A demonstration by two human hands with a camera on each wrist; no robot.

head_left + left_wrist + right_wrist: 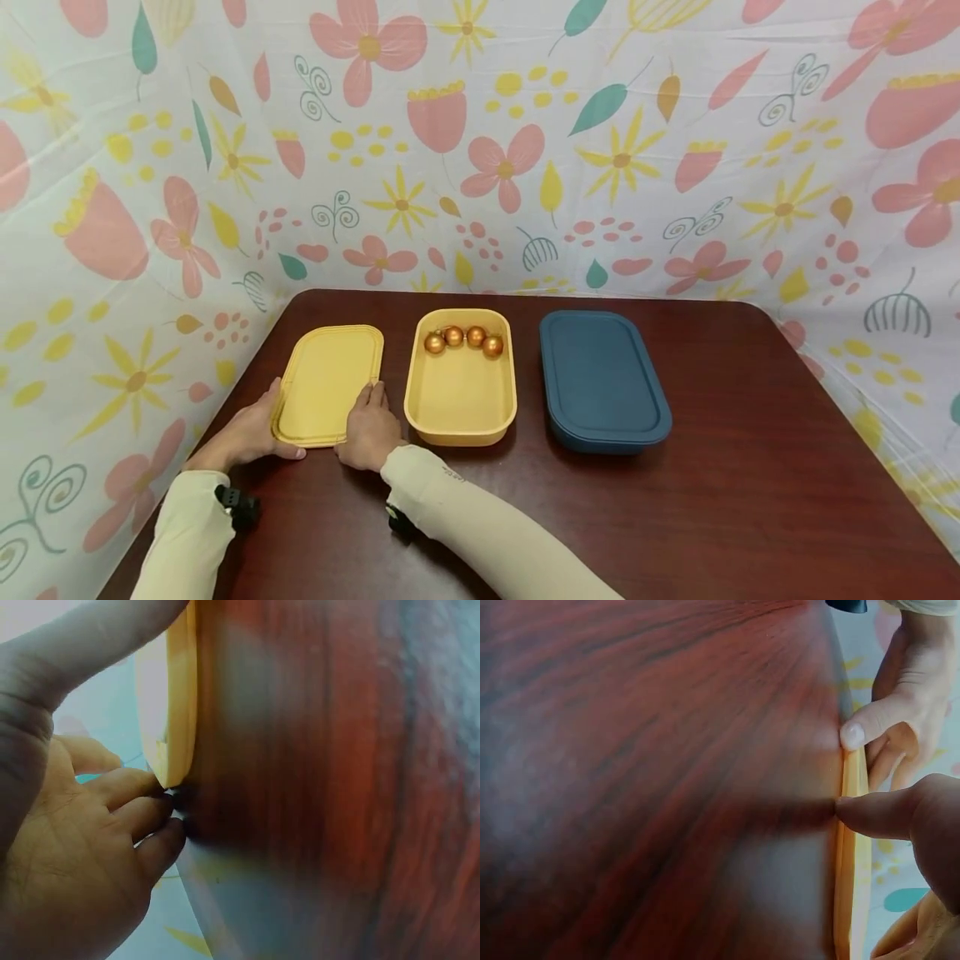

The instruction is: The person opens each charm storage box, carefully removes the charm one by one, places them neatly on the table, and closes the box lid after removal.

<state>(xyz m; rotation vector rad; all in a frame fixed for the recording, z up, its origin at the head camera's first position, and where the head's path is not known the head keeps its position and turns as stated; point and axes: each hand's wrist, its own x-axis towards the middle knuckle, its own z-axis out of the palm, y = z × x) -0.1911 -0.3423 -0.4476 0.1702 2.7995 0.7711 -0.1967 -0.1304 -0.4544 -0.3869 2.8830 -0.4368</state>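
A yellow rectangular lid [330, 387] with rounded corners lies at the left of the table. My left hand [251, 429] holds its near left corner, fingers along the left side and thumb at the near edge. On the opposite side, my right hand [371, 429] grips the near right corner, with its fingers over the right rim. The right wrist view shows the right thumb [877, 814] against the lid's edge [845, 877], close to the left thumb [866, 727]. Left fingertips [161, 847] meet the lid's rim [180, 712] low, near the tabletop, in the left wrist view.
Right of the lid stands an open yellow container [461, 400] with several shiny copper-coloured balls [476, 336] along its far end. Further right is a blue lidded container [603, 375]. A flowered cloth [480, 167] hangs behind and beside the dark wooden table [712, 517].
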